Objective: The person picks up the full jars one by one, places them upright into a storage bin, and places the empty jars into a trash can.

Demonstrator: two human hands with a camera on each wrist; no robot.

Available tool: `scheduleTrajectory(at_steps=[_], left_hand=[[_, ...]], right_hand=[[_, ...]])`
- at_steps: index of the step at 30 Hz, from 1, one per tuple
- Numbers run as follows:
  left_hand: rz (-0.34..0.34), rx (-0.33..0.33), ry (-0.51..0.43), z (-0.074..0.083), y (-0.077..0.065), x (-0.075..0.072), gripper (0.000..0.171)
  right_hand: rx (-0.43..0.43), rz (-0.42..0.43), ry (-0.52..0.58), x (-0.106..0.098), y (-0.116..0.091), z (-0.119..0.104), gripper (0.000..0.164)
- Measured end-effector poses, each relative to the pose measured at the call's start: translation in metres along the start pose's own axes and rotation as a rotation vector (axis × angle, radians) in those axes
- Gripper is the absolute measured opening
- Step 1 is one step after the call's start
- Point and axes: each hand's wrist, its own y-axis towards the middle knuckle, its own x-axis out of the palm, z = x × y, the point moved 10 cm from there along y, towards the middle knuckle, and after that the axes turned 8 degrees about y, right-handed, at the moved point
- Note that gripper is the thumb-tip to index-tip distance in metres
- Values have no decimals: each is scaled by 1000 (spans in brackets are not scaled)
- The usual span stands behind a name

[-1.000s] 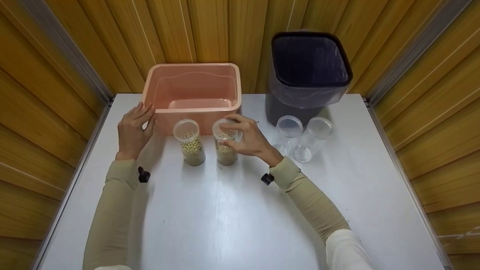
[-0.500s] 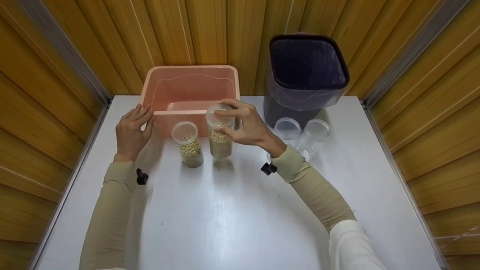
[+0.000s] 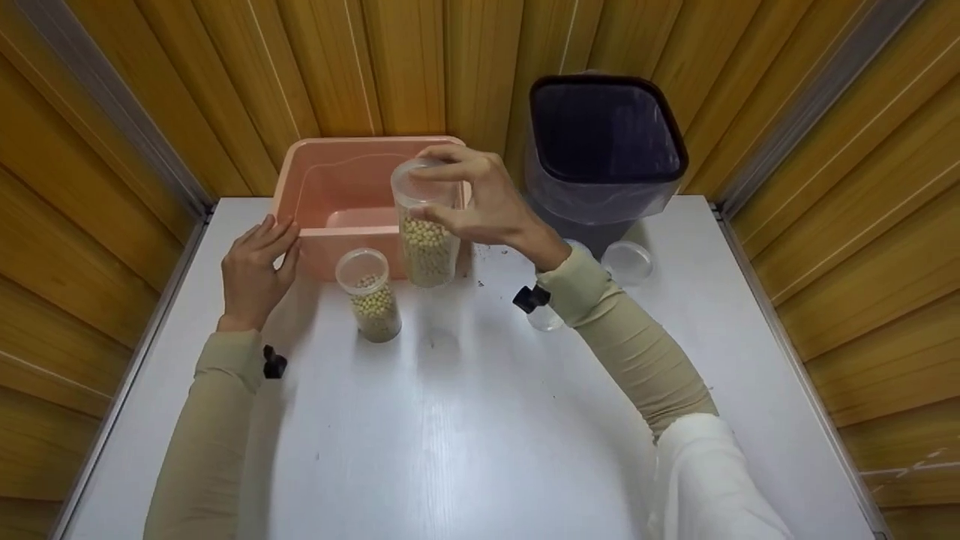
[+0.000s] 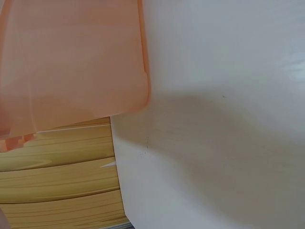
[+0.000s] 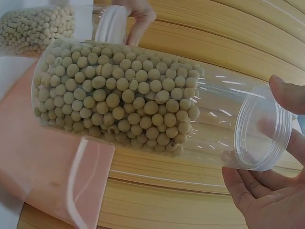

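Note:
My right hand [image 3: 495,202] holds a clear plastic jar [image 3: 429,251] by its top, fingers and thumb round the lid. Pale round beans fill over half of it, as the right wrist view shows. The jar hangs above the table, overlapping the front rim of a pink bin [image 3: 349,247]. At that bin's front left corner, my left hand [image 3: 259,266] rests extended fingers against the rim, thumb by the front wall. A second lidded jar of beans [image 3: 373,300] stands upright before the bin. In the left wrist view, the bin's wall [image 4: 71,57] shows and the hand is almost wholly hidden.
A dark bin [image 3: 607,201] lined with a clear bag stands at the back right. Clear jars [image 3: 628,261] stand in front of it, partly hidden by my right arm. Dark specks [image 3: 481,284] lie on the white table [image 3: 465,450]. Wood-patterned panels enclose the back and sides.
The right hand has lifted its jar off the table, up and slightly left toward the pink bin. The left hand keeps its place on the bin, and the view has shifted slightly.

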Motion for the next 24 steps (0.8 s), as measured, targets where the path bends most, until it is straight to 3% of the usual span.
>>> scheduleTrajectory(at_steps=[13, 24], left_hand=[[13, -28, 7, -4, -6, -7, 35], [-1, -30, 13, 3, -3, -1, 36]], right_hand=[[124, 33, 20, -5, 55, 10, 47], [187, 86, -54, -12, 84, 40, 45]])
